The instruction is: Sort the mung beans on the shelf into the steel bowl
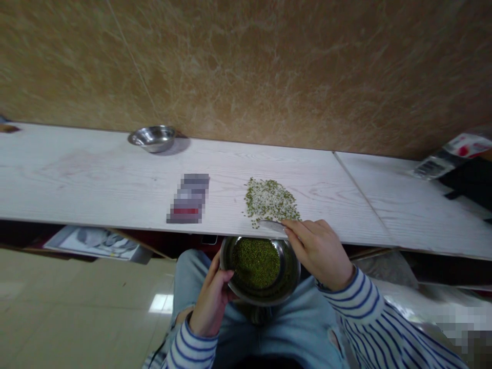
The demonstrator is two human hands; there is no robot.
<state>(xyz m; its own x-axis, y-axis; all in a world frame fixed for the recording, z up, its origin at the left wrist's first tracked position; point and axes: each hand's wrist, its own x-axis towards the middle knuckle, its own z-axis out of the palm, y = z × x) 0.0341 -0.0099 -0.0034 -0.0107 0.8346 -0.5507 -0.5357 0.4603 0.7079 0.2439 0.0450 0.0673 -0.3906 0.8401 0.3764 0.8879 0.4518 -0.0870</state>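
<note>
My left hand (215, 297) grips the left rim of a steel bowl (290, 287), thumb over the edge. Green mung beans (257, 264) lie in the bowl, which is over my lap just below the counter's front edge. My right hand (321, 251) is closed on a metal spoon (272, 225); its handle is mostly hidden in my fingers. The spoon lies low over the counter edge, at the near side of a spread pile of white grains mixed with mung beans (272, 199). A few loose beans are scattered around the pile.
On the white counter (96, 189) a second steel bowl (154, 138) stands by the wall. A blurred-out flat phone-like object (188, 199) lies left of the pile. At the right are a plastic packet (449, 156) and a black object (471, 182). Under the counter sits an open drawer (96, 243).
</note>
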